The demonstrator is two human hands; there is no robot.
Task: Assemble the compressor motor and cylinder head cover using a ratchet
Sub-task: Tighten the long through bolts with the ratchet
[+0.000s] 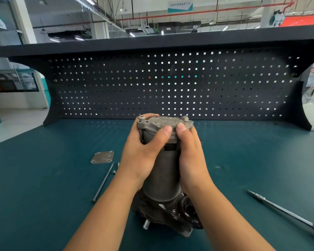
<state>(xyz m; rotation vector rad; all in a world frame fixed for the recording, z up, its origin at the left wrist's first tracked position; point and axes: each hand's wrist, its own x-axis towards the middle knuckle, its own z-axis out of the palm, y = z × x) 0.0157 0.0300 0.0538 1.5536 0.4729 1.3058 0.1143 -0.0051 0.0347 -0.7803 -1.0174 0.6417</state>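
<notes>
The compressor motor [163, 171], a dark grey cylinder, stands upright on its black base in the middle of the bench. A grey cast end cap [163, 122] sits on its top, with a bolt head showing at its left corner. My left hand [141, 153] wraps the cylinder's upper left side, thumb pressed on the cap's front edge. My right hand [190, 156] grips the upper right side, thumb on the cap too. The ratchet [283, 211], a long chrome tool, lies on the mat at the right, apart from both hands.
A flat square cover plate [102, 157] with corner holes lies left of the motor. A long thin bolt [103, 182] and a small bolt [114, 171] lie beside it. The green mat [43, 178] covers the bench; a black pegboard [170, 84] stands behind.
</notes>
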